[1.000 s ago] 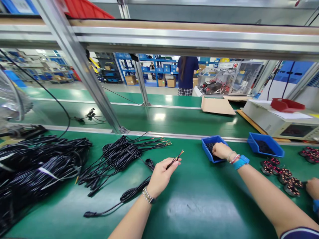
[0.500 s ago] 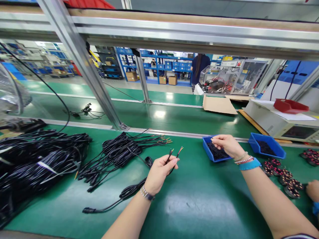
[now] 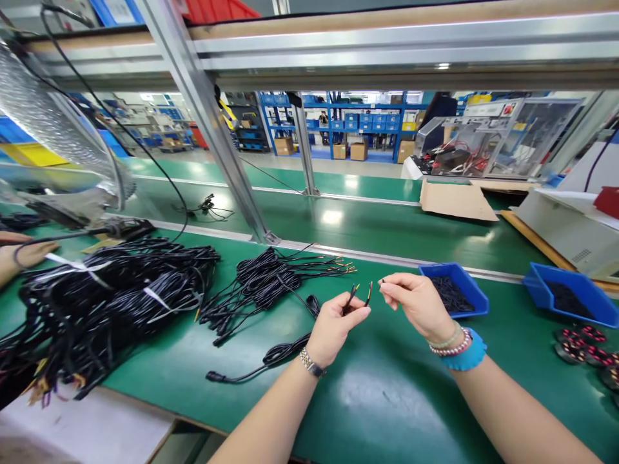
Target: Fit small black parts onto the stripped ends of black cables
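Note:
My left hand (image 3: 333, 328) pinches the stripped ends of a black cable (image 3: 285, 351), with thin red, yellow and black wires (image 3: 370, 293) sticking up past the fingertips. The cable's coil lies on the bench left of that hand and ends in a black connector (image 3: 216, 376). Close by on the right, my right hand (image 3: 418, 306) has thumb and finger closed on a tiny black piece (image 3: 382, 282), just apart from the wire ends. Behind my right hand stands a blue bin (image 3: 478, 301) holding many small black pieces (image 3: 451, 293).
Coiled black cables (image 3: 268, 277) lie left of my hands, beside a bigger heap (image 3: 145, 296) tied with white strips. Another person's hand (image 3: 29, 254) touches the heap's far left. A second blue bin (image 3: 599, 312) and small round coil parts (image 3: 580, 345) are at right. A metal post (image 3: 217, 129) rises behind.
My right hand has moved left from over the blue bin to beside the wire ends. The view has turned left, and another person's hand now shows at the left edge.

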A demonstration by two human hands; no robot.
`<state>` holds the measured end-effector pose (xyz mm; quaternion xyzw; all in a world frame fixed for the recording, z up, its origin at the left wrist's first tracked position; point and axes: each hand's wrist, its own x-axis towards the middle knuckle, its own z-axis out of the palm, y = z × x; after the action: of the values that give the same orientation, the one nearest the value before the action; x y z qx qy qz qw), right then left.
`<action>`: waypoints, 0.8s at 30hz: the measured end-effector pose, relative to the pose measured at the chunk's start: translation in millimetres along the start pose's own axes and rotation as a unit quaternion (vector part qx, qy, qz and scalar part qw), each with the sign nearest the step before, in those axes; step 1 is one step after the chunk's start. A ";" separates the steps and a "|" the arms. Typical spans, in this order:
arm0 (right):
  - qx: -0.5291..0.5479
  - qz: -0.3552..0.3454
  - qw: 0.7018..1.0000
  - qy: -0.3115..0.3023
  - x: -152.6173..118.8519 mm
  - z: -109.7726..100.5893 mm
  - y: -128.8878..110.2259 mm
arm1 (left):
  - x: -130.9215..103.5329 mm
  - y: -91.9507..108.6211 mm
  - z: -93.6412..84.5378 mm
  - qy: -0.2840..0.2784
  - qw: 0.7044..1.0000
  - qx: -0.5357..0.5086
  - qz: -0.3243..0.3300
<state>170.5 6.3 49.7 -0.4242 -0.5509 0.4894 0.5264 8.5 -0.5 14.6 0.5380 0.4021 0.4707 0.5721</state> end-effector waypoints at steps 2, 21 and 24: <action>-0.014 -0.008 1.000 0.004 -1.6 -2.5 -3.2 | -1.2 1.8 0.7 -0.002 0.999 0.030 0.021; -0.116 0.001 0.993 0.002 -6.6 -9.0 -18.1 | -3.1 1.0 1.0 0.001 0.993 0.102 0.052; -0.115 0.002 0.993 0.003 -7.0 -9.9 -17.8 | -3.1 0.8 0.7 -0.004 0.993 0.103 0.053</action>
<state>181.8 -2.5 65.7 -0.4846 -0.6006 0.4229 0.4749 8.4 -3.7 15.3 0.6167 0.4172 0.4543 0.4891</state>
